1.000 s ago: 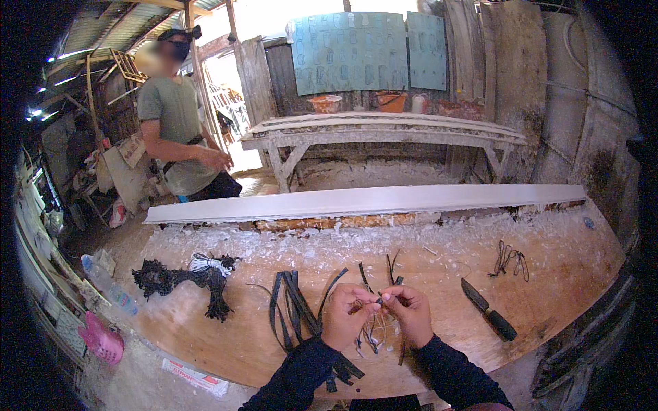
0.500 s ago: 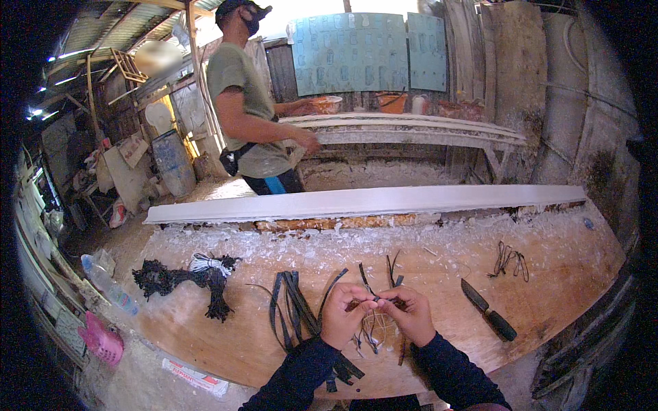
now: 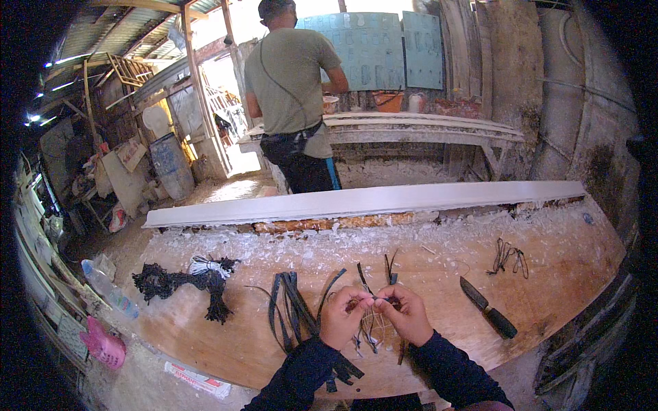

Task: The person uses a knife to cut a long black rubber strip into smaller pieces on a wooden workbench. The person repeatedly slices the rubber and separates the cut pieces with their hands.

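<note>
My left hand [image 3: 344,318] and my right hand [image 3: 407,316] meet fingertip to fingertip above the wooden board. Both pinch a thin black strip [image 3: 366,279], whose end sticks up between them; the fingers hide most of it. Below the hands hang or lie pale thin strings [image 3: 371,333]; which, I cannot tell. Long flat black strips [image 3: 291,308] lie beside my left hand. Farther left rests a bundle of black cords [image 3: 179,282] with a white cord hank [image 3: 211,265] on it. Right of my right hand lies a dark-handled knife [image 3: 488,308].
A small tangle of dark cord [image 3: 507,259] lies beyond the knife. Along the board's [image 3: 439,370] far side runs a long white moulding [image 3: 370,200], with white flakes before it. A co-worker [image 3: 291,89] stands at the back bench [image 3: 425,130]. At left are a plastic bottle [image 3: 108,288] and pink bag [image 3: 104,344].
The co-worker has moved slightly right and turned their back to me. My hands keep their pinch almost in place, with only a slight shift of the fingers.
</note>
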`<state>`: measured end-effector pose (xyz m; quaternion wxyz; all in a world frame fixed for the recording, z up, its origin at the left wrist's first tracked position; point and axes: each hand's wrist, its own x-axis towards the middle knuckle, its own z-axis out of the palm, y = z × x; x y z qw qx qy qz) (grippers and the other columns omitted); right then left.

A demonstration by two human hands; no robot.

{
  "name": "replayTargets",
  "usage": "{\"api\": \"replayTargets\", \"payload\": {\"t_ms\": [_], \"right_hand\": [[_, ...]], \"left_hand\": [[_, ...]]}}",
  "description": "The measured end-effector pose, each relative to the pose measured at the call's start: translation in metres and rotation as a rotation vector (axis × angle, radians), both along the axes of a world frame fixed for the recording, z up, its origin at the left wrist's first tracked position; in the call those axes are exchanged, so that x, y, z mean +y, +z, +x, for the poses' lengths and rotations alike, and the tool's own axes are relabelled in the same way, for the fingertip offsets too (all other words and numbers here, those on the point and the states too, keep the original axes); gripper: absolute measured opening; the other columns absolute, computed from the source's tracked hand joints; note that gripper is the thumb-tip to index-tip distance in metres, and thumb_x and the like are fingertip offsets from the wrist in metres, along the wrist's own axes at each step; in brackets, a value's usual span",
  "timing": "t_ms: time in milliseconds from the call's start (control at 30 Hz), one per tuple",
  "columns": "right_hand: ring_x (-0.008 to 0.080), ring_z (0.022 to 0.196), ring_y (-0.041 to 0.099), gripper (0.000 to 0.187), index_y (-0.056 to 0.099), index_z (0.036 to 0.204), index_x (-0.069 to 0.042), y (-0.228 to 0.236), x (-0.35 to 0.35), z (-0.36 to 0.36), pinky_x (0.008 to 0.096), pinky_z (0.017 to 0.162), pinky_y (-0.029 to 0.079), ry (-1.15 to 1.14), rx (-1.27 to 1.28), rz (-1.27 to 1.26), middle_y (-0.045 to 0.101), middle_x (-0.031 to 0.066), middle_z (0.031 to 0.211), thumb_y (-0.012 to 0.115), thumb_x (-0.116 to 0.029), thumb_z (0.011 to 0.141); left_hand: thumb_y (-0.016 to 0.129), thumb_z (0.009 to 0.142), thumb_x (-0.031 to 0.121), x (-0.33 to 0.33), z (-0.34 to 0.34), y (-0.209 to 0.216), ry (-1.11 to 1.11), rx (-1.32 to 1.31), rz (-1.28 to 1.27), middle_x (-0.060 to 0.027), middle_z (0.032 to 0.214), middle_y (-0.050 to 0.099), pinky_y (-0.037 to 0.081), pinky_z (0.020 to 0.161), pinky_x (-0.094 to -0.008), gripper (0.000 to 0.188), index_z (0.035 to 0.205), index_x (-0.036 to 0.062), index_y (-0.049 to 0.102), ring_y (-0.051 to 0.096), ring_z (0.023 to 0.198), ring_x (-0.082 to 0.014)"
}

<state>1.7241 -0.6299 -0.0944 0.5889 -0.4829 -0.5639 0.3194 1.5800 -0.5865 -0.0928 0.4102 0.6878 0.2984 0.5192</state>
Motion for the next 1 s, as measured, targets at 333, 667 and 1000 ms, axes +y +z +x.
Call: {"api": "replayTargets", "payload": {"t_ms": [333, 667, 1000], "right_hand": [[0.0072, 0.081, 0.05, 0.013, 0.053, 0.091, -0.006, 0.01, -0.003, 0.006, 0.0222, 0.074, 0.04, 0.366, 0.378, -0.18, 0.054, -0.0026, 0.084, 0.057, -0.015, 0.084], [0.0086, 0.076, 0.054, 0.011, 0.055, 0.092, -0.005, 0.014, -0.004, 0.002, 0.0218, 0.07, 0.044, 0.433, 0.706, -0.236, 0.058, 0.0013, 0.086, 0.054, -0.013, 0.085], [0.0121, 0.079, 0.057, 0.013, 0.057, 0.093, -0.002, 0.013, -0.007, 0.003, 0.0244, 0.073, 0.046, 0.406, 0.708, -0.254, 0.06, 0.0052, 0.089, 0.056, -0.01, 0.083]], "left_hand": [[0.061, 0.078, 0.007, 0.002, 0.0, -0.001, -0.122, -0.097, -0.089, -0.0062, 0.077, 0.06, 0.045, 0.067, -0.0251, 0.009, 0.083, 0.0005, 0.058, 0.057, 0.073, -0.0132], [0.063, 0.075, 0.002, 0.0, -0.001, 0.002, -0.098, -0.055, 0.102, -0.0081, 0.085, 0.059, 0.047, 0.069, -0.0251, 0.012, 0.086, -0.0002, 0.061, 0.058, 0.076, -0.0153], [0.064, 0.074, 0.001, 0.004, 0.0, -0.002, -0.206, -0.215, -0.081, -0.008, 0.088, 0.057, 0.046, 0.071, -0.0245, 0.012, 0.085, -0.0011, 0.06, 0.057, 0.08, -0.0155]]}}
